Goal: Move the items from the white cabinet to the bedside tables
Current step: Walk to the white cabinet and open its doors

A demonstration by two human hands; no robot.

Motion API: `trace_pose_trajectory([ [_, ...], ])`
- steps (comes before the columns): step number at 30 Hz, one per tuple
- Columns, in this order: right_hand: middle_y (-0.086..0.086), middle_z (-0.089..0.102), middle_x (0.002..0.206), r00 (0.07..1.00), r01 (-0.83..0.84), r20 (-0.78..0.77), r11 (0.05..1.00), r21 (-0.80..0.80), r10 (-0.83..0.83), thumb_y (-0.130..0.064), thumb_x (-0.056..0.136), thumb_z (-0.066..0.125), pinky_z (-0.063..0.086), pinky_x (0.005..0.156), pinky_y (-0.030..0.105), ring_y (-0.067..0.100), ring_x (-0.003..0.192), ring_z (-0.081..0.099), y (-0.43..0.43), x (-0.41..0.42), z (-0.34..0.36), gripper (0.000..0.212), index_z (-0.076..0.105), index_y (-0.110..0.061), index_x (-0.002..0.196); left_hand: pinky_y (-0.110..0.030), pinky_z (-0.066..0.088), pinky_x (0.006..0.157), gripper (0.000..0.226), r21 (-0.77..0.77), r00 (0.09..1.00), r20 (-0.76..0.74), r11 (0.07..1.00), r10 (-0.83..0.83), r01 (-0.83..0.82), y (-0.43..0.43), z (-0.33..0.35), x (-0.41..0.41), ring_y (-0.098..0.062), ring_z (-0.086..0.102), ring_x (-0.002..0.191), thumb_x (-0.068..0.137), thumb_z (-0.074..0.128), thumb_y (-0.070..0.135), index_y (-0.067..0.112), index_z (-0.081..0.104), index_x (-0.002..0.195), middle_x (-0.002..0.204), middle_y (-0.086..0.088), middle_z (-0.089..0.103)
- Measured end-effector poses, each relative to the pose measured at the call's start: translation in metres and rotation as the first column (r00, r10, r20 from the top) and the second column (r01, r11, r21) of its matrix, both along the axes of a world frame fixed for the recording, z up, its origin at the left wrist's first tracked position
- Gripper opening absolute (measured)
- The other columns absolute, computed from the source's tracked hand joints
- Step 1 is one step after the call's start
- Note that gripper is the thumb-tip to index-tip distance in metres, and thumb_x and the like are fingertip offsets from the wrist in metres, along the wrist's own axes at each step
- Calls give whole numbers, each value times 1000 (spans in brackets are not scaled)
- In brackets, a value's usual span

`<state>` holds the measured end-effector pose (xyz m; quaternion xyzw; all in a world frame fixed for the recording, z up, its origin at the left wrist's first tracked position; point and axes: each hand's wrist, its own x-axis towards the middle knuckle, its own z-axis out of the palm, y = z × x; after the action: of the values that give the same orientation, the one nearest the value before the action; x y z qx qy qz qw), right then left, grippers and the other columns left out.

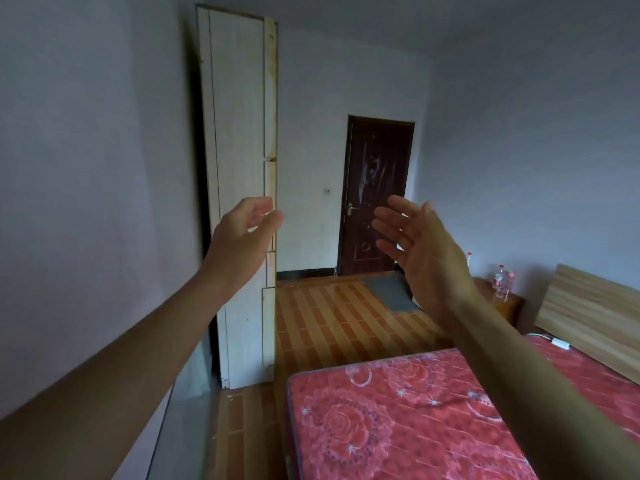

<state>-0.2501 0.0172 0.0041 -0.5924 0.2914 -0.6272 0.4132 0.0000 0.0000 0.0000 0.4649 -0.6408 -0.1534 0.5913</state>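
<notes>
Standing upright, white cabinet (239, 202), long axis vertical.

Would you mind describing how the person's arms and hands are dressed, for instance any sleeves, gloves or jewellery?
Both forearms are bare up to the frame edge: no sleeves show. The left hand and the right hand wear no gloves. No watch, bracelet or ring is visible on either wrist or on the fingers that show.
</notes>
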Motion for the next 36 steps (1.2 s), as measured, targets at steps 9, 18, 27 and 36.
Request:
trace_pose_trajectory([
  [9,1,61,139,998,-50,-24,998,32,51,-45,106,23,43,114,41,16,126,60,-54,-21,-13,49,53,-23,138,-42,43,112,41,75,996,-74,996,44,-39,-39,-9,-22,-14,55,126,100,53,36,19,55,137,132,2,61],
  [18,1,61,138,998,-49,-34,997,58,51,-47,106,23,42,114,42,16,126,59,-112,-25,-16,48,54,-26,135,-43,44,112,41,98,990,-116,993,75,-64,-91,-17,-33,-15,57,124,100,53,36,19,56,137,131,2,62],
  [27,2,62,137,1000,-12,-11,991,132,13,-47,106,23,42,114,43,18,124,61,-191,12,-37,49,54,-24,135,-41,43,113,41,57,995,-96,998,-8,13,-174,-32,-13,-12,55,126,100,51,36,20,54,138,130,11,59],
  [36,3,62,137,993,98,-82,990,103,-90,-44,107,22,43,114,41,17,125,60,-269,60,-36,51,51,-19,141,-47,45,111,49,65,993,-116,997,-24,31,-268,-51,37,-14,56,127,93,53,44,21,55,136,135,7,60],
])
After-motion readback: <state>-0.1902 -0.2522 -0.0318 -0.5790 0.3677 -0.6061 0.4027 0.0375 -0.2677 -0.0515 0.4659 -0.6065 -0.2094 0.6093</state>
